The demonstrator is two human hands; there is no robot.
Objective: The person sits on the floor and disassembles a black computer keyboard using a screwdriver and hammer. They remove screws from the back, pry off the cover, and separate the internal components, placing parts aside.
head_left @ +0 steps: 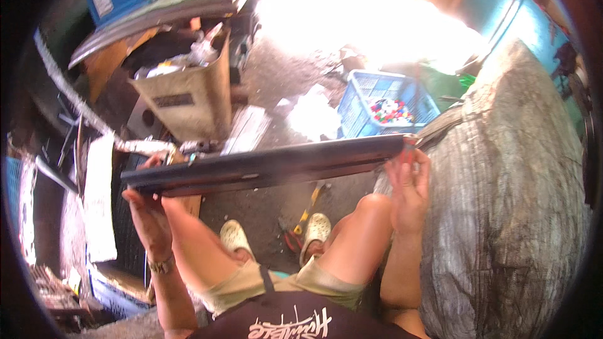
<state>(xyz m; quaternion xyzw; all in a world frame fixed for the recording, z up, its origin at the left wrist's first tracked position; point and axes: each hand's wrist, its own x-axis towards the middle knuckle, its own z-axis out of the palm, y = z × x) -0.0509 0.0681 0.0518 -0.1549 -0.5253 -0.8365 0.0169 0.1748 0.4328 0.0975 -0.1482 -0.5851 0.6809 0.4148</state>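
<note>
Long, narrow black panel, held crosswise, slightly slanted

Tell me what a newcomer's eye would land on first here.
Probably the long black panel, held across the view above the knees, with the left hand and right hand at its ends. Next, perhaps, the blue crate of colourful bits beyond it, and the bulky grey sack at right.

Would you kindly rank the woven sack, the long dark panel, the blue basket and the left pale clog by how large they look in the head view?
Largest to smallest, by area covered:
1. woven sack
2. long dark panel
3. blue basket
4. left pale clog
Nearness to the camera may enlarge the panel.
</note>
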